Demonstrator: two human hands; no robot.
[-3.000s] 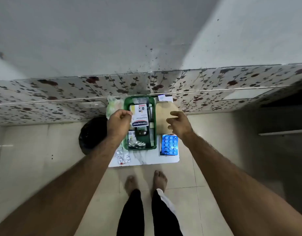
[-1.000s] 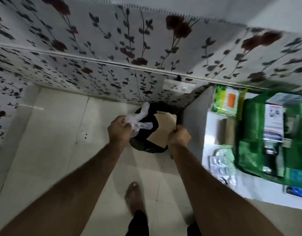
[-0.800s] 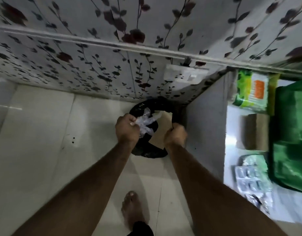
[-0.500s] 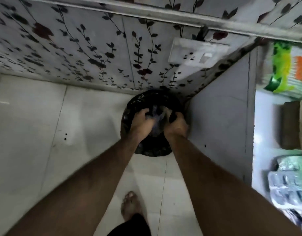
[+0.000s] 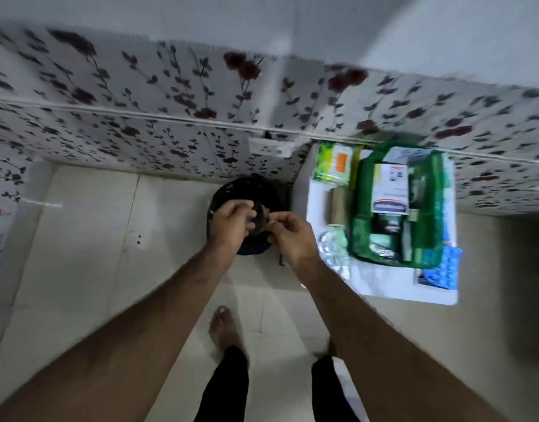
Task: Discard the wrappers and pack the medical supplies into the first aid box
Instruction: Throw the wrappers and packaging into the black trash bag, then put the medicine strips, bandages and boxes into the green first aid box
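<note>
Hovering over the bin (image 5: pixel 247 190), both hands are seen loosely curled, nothing visibly gripped: left hand (image 5: pixel 231 222), right hand (image 5: pixel 292 236). Blister strips (image 5: pixel 332 251) overhanging the worktop's (image 5: pixel 393 287) left edge could be knocked off when reached for.

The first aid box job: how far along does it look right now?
Partly done. The green first aid box already holds several packs. Both hands, left hand and right hand, hover over the black bin, seemingly empty. Still out on the white table: a blue blister pack, a green packet and silver strips.

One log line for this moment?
phase: wrappers binned | left hand, right hand: empty, over black bin | green box: open
</note>
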